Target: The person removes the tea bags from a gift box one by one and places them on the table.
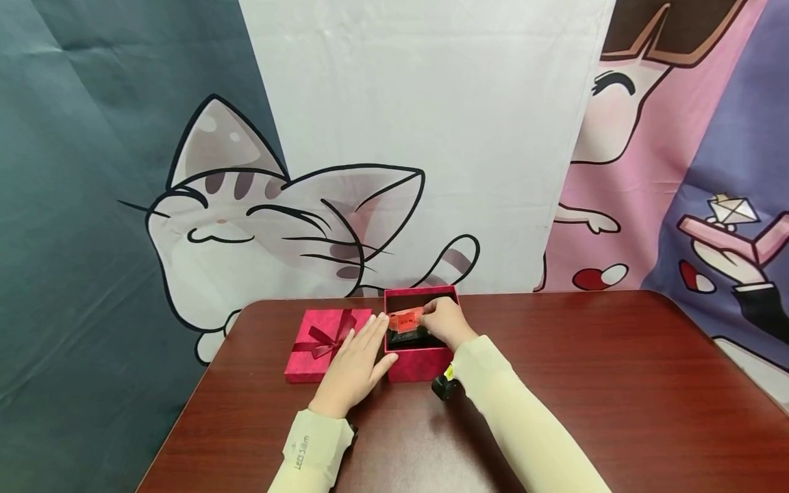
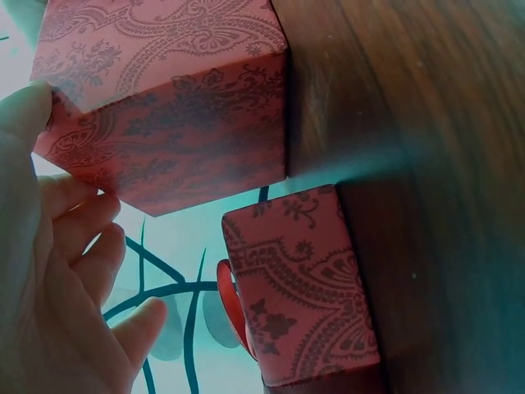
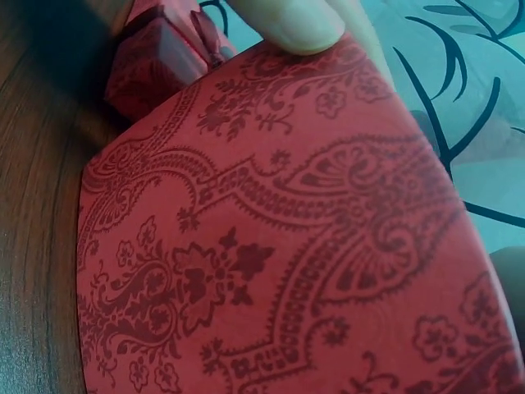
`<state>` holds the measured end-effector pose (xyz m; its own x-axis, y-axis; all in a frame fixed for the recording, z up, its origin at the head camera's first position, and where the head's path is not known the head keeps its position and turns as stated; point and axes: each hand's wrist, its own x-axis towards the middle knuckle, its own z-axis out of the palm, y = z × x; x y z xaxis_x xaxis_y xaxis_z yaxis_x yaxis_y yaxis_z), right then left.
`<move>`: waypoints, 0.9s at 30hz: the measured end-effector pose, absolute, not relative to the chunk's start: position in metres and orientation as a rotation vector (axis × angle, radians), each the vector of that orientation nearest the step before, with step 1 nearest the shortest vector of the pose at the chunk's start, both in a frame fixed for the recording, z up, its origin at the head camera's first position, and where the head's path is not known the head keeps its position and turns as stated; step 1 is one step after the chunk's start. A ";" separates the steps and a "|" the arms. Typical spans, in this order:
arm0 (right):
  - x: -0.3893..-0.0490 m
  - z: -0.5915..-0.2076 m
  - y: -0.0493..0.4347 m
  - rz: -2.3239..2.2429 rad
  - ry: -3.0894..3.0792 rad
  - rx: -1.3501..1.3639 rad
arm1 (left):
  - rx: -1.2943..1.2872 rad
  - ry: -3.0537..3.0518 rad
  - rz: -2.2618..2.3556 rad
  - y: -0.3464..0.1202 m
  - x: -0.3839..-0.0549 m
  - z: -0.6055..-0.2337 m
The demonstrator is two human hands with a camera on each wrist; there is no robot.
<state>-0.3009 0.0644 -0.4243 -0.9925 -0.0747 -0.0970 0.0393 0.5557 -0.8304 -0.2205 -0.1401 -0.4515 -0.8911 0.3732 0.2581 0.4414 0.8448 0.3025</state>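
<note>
A red patterned gift box (image 1: 421, 366) stands uncovered near the table's far edge. My right hand (image 1: 448, 323) reaches over its right side and pinches the end of a small orange-red packet (image 1: 405, 320) at the box's mouth. Below the packet, dark wrapped contents (image 1: 407, 339) show inside. My left hand (image 1: 354, 370) has its fingers extended, with the fingertips at the box's left rim. In the left wrist view that hand's thumb lies along the edge of the box (image 2: 180, 123). The right wrist view shows mostly the box's side (image 3: 262, 230), with a thumb (image 3: 299, 25) above it.
Left of the box lies its red lid (image 1: 308, 335) with a ribbon bow, partly behind the left hand. The brown wooden table (image 1: 585, 383) extends to both sides. Directly behind it hangs a cartoon-printed cloth (image 1: 444, 137).
</note>
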 end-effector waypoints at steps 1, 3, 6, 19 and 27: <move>-0.301 -0.424 0.064 -1.444 2.645 -0.026 | -0.631 -2.833 -0.535 -0.140 -0.221 -0.452; -0.301 -0.423 0.064 -1.465 2.624 -0.020 | -0.630 -2.831 -0.539 -0.141 -0.221 -0.452; -0.301 -0.422 0.065 -1.485 2.603 -0.014 | -0.631 -2.829 -0.542 -0.141 -0.222 -0.452; -0.300 -0.424 0.063 -1.471 2.649 -0.058 | -0.633 -2.831 -0.541 -0.141 -0.222 -0.452; -0.301 -0.425 0.063 -1.540 2.620 -0.082 | -0.635 -2.833 -0.526 -0.140 -0.221 -0.452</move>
<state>-0.3005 0.0631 -0.4255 -0.9934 -0.0977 -0.0601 0.0050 0.4865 -0.8736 -0.2214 -0.1404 -0.4522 -0.8901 0.3757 0.2581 0.4433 0.8452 0.2984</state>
